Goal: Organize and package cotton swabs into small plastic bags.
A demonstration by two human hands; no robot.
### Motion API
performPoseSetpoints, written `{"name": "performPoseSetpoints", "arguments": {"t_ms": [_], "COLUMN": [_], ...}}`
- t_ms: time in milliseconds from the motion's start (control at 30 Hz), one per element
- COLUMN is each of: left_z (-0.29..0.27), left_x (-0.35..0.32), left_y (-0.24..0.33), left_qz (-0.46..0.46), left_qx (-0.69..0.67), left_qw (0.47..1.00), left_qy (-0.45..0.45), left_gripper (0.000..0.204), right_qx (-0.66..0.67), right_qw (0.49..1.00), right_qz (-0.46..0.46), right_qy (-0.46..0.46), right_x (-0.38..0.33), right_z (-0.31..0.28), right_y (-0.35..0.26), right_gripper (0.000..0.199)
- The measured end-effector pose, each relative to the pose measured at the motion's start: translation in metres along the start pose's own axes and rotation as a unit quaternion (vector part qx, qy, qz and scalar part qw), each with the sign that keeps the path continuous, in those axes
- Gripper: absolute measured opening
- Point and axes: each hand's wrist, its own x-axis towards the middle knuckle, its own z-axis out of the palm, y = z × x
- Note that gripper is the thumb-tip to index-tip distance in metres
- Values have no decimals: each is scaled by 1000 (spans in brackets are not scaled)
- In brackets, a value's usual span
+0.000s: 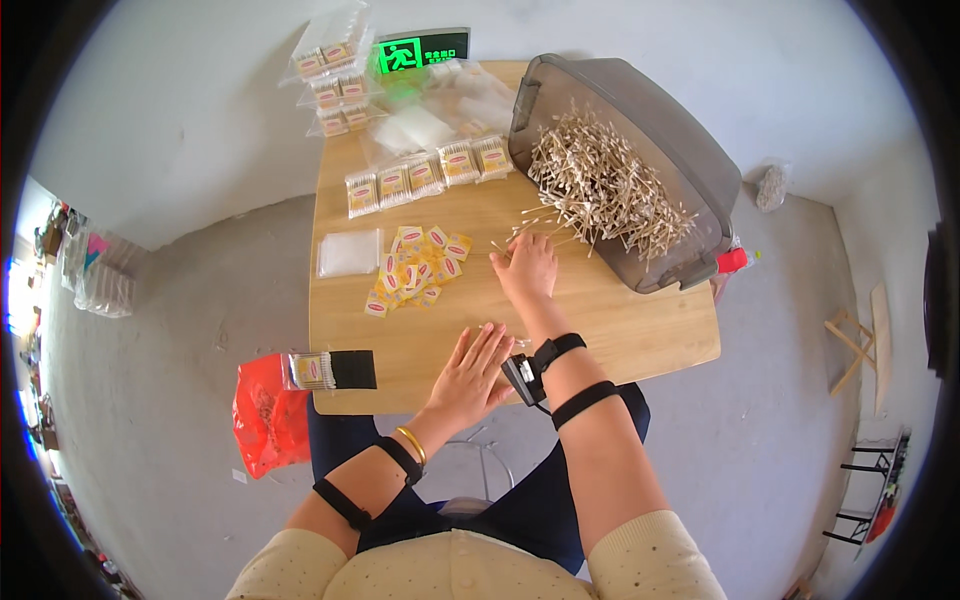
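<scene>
We see the wooden table (640,335) from above, its near edge running just past the left hand (470,375) and its right edge ending beside the tipped grey bin (690,150). Bare board lies open between the 2 hands and off to the right, toward the near corner; the far half is crowded.

The left hand rests flat near the front edge, palm down, fingers spread wide and holding nothing. The right hand (527,268) reaches farther in, fingers curled down over a few loose cotton swabs (503,247) at the mouth of the bin; we cannot tell whether it has any pinched. The main heap of swabs (605,185) sits inside the bin, spilling toward that hand.

Just left of the right hand lies a scatter of small yellow labels (415,270), then a stack of clear bags (349,252). Filled swab packets (425,178) line the far side. A black brush-like block (335,370) overhangs the front-left corner above a red bag (265,415).
</scene>
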Motion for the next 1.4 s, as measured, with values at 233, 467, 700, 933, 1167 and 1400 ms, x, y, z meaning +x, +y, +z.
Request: {"name": "performPoseSetpoints", "arguments": {"t_ms": [233, 467, 700, 933, 1167, 1400], "left_z": [-2, -2, 0, -1, -5, -8], "left_x": [-2, -2, 0, -2, 0, 1], "left_y": [0, 0, -1, -2, -1, 0], "left_qz": [-7, -8, -3, -7, -11, -12], "left_qx": [-62, -48, -29, -27, -33, -37], "left_qw": [998, 999, 1000, 1000, 999, 999], "left_qy": [6, 22, 3, 2, 8, 12], "left_gripper": [77, 76, 78, 81, 82, 82], "right_qx": [108, 191, 86, 63, 20, -15], "right_qw": [985, 930, 969, 965, 982, 969], "right_qz": [-72, -190, -225, -238, -181, -228], "right_qy": [-115, -248, -55, -93, -44, -89], "right_x": [-25, -60, 5, 18, 34, 30], "right_z": [-30, -65, -42, -32, -41, -35], "right_y": [60, 62, 32, 32, 51, 44], "right_gripper": [10, 14, 11, 14, 22, 17]}}
